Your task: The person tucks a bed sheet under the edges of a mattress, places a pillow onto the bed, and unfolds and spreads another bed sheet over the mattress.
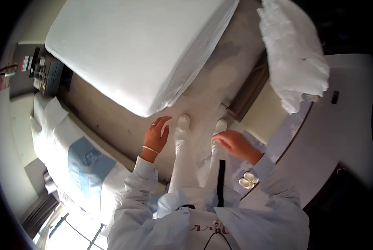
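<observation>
My left hand point(156, 135) hangs in the air just below the near corner of a bed covered with a smooth white sheet point(140, 50). Its thumb and fingers are apart and hold nothing; a ring and a pale bracelet show on it. Over my right leg is my right hand point(236, 145), palm down, fingers stretched out toward the left and nothing in them. Both hands look clear of the sheet, whose edge is tucked down over the corner and side of the mattress.
A rumpled white bundle of bedding point(295, 58) lies at the upper right. On the left stands another bed with white covers and a blue cloth point(88, 162). A pair of pale slippers point(248, 180) sits on the floor to the right, near a brown-framed piece of furniture point(249, 89).
</observation>
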`<action>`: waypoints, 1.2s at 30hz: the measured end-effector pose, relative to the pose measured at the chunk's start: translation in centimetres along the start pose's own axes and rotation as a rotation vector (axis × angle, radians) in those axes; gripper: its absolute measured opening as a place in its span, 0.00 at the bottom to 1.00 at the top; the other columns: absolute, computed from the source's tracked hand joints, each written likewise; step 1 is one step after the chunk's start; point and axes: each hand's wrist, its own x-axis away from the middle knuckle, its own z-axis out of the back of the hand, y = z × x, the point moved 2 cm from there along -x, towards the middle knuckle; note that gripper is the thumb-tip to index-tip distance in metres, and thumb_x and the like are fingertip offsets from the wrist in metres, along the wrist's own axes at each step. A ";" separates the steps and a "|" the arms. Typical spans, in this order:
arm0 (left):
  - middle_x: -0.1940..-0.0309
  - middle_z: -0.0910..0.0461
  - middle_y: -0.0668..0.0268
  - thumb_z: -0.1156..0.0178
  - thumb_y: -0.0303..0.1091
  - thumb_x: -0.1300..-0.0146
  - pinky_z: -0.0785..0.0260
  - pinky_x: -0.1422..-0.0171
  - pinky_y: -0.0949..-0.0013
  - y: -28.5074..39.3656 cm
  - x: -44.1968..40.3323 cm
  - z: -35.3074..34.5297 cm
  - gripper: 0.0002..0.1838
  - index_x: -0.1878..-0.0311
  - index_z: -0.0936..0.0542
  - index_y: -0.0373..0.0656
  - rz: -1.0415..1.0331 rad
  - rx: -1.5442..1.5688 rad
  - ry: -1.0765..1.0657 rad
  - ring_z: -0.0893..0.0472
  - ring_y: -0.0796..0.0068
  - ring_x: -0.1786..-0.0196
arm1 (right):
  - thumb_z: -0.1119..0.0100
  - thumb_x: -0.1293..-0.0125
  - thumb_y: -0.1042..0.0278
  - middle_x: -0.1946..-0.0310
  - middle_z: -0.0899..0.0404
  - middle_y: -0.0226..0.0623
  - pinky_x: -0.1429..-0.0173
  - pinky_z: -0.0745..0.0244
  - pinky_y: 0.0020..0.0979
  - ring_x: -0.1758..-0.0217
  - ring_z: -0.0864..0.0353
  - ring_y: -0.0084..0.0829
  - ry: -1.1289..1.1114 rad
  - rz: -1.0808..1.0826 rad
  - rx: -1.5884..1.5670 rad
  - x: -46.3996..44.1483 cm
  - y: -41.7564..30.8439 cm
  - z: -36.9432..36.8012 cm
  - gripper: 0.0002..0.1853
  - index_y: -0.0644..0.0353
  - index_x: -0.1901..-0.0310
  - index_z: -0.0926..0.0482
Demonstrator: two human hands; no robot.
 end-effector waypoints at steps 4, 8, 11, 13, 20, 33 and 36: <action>0.43 0.32 0.60 0.47 0.26 0.45 0.32 0.46 0.59 -8.4 2.1 -8.4 0.24 0.42 0.33 0.46 0.082 -0.068 -0.038 0.28 0.53 0.46 | 0.46 0.45 0.71 0.68 0.24 0.37 0.57 0.31 0.38 0.62 0.25 0.37 -0.120 0.079 0.408 -3.3 8.5 -3.9 0.12 0.57 0.57 0.25; 0.35 0.45 0.53 0.46 0.25 0.48 0.42 0.35 0.59 -19.2 2.7 -19.1 0.36 0.34 0.46 0.40 0.080 -0.207 -0.146 0.41 0.52 0.35 | 0.45 0.46 0.73 0.61 0.25 0.37 0.52 0.33 0.38 0.56 0.27 0.39 -0.018 0.059 0.419 -8.6 17.6 -12.6 0.17 0.57 0.52 0.27; 0.33 0.49 0.53 0.47 0.24 0.49 0.46 0.32 0.59 -24.2 1.4 -22.4 0.37 0.34 0.47 0.37 0.091 -0.351 -0.167 0.46 0.53 0.32 | 0.45 0.46 0.73 0.51 0.28 0.38 0.44 0.35 0.36 0.47 0.30 0.39 -0.078 0.150 0.306 -13.0 19.9 -20.2 0.21 0.57 0.48 0.29; 0.33 0.50 0.52 0.47 0.24 0.50 0.46 0.31 0.59 -28.1 0.0 -24.8 0.37 0.34 0.47 0.36 0.125 -0.402 -0.149 0.46 0.52 0.32 | 0.45 0.46 0.74 0.50 0.28 0.38 0.42 0.35 0.36 0.45 0.31 0.39 -0.007 0.254 0.289 -16.5 22.0 -24.3 0.22 0.58 0.47 0.30; 0.35 0.50 0.43 0.43 0.31 0.47 0.47 0.33 0.55 -37.1 -3.3 -32.6 0.38 0.34 0.48 0.34 0.123 -0.419 0.313 0.46 0.47 0.32 | 0.46 0.45 0.69 0.45 0.31 0.39 0.39 0.38 0.35 0.41 0.33 0.36 0.312 0.568 0.297 -28.0 27.5 -34.5 0.21 0.60 0.48 0.29; 0.41 0.41 0.38 0.49 0.31 0.43 0.47 0.32 0.52 -38.4 -6.6 -36.5 0.30 0.40 0.42 0.22 0.287 -0.955 0.517 0.40 0.41 0.37 | 0.49 0.41 0.65 0.40 0.34 0.31 0.31 0.44 0.36 0.36 0.37 0.31 0.518 0.886 0.523 -32.2 35.9 -37.8 0.21 0.52 0.44 0.28; 0.45 0.36 0.39 0.51 0.27 0.45 0.42 0.35 0.52 -37.6 -7.5 -36.5 0.28 0.42 0.39 0.22 0.236 -0.848 0.628 0.35 0.43 0.40 | 0.50 0.40 0.64 0.41 0.33 0.29 0.31 0.44 0.36 0.35 0.38 0.31 0.508 0.732 0.574 -31.2 34.2 -38.1 0.20 0.51 0.45 0.28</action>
